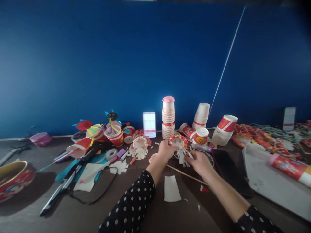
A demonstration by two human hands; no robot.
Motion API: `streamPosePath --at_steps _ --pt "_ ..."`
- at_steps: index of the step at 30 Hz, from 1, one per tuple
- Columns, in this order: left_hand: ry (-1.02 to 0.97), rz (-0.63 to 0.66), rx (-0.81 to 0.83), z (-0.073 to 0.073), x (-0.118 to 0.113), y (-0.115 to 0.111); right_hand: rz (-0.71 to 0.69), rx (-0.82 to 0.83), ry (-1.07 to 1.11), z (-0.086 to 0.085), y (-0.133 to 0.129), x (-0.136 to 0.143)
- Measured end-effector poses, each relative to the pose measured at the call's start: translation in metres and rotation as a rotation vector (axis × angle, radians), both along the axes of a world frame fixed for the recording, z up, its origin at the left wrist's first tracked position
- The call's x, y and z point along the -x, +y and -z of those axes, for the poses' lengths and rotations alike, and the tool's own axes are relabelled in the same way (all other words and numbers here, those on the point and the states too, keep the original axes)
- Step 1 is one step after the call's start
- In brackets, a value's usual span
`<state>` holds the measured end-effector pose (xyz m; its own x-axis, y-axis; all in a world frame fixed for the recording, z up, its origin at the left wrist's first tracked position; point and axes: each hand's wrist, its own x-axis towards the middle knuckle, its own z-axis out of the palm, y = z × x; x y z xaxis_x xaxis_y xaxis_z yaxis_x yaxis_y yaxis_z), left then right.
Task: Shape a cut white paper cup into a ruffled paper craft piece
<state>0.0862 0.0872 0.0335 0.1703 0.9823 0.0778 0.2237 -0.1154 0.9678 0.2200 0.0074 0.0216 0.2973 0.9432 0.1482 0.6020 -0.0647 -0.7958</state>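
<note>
My left hand (166,150) is closed on the left side of a small paper doll (178,142). The doll has a drawn face, red-and-orange hair and white paper strips hanging below. Close to the strips on the right is my right hand (199,161), its fingers pinched around a slim white pen-like stick (190,155); its exact kind is too small to tell. A similar doll (140,147) with pale hair and a white fringed body stands to the left. On the table below the hands lies a curved piece of white paper (172,188).
Tall stacked paper cups (168,118) stand behind the hands. A phone (149,124) leans at the wall, and a dark tablet-like slab (230,173) lies right. At left are cup crafts (115,136), a selfie stick (60,189) and a round tin (17,181). A thin wooden stick (187,174) crosses the middle.
</note>
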Motion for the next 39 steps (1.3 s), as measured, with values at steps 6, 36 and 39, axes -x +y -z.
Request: streamPosePath --at_steps 6,36,39 --pt "0.107 -0.013 -0.153 -0.004 0.006 0.007 0.081 0.008 -0.069 -0.003 0.002 -0.007" --pt "1.04 0.541 -0.619 0.025 0.08 -0.146 -0.249 0.022 1.036 -0.017 -0.028 0.014" --pt "1.039 0.545 -0.655 0.028 0.08 -0.146 -0.295 0.012 1.133 -0.012 -0.029 0.015"
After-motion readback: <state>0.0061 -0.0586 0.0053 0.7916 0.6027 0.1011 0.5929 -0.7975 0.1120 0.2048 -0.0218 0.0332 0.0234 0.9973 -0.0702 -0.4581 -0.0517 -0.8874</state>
